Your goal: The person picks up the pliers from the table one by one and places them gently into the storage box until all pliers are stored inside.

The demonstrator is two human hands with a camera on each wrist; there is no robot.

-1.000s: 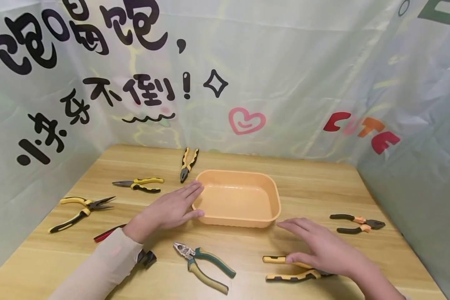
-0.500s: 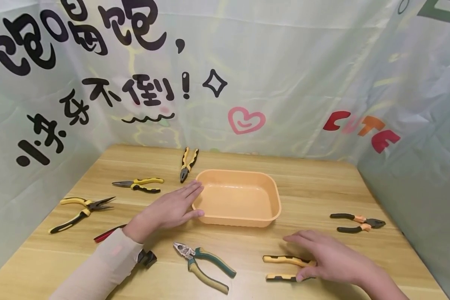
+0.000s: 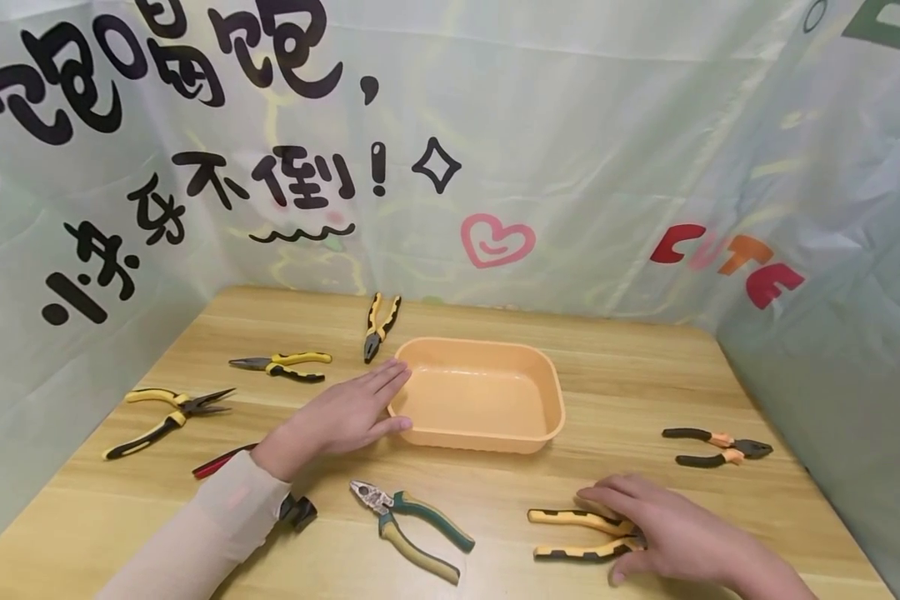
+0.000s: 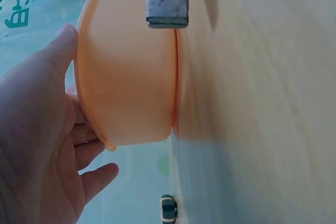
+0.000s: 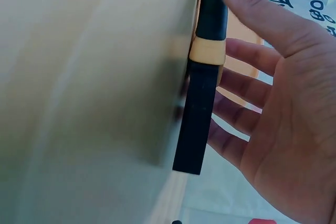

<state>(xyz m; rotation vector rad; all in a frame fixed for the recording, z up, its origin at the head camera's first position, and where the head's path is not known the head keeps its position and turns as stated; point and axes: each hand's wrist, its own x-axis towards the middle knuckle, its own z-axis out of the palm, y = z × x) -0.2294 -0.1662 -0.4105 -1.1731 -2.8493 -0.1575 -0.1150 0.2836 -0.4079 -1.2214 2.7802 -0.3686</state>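
My left hand (image 3: 352,417) is at the left end of a peach plastic tray (image 3: 476,445), fingers on its rim and thumb at the front corner. The left wrist view shows the thumb on the rim of the tray (image 4: 126,77) and the other fingers beyond it. My right hand (image 3: 667,529) straddles a pair of pliers (image 3: 581,552) with yellow-and-black handles, thumb on the near side and fingers on the far side. In the right wrist view, these pliers' dark head (image 5: 197,119) lies between thumb and fingers; the hand partly hides it in the head view.
Green-and-tan combination pliers (image 3: 427,521) lie front centre. Yellow-and-black long-nose pliers (image 3: 172,417), more yellow-handled pliers (image 3: 281,365) and another pair of pliers (image 3: 378,329) lie left and back. Orange-and-black pliers (image 3: 720,446) lie right. A red-handled tool (image 3: 225,460) is partly under the left forearm.
My right hand has moved away from the tray, back and down over the yellow-and-black pliers. My left hand stays at the tray. The head view has shifted slightly.
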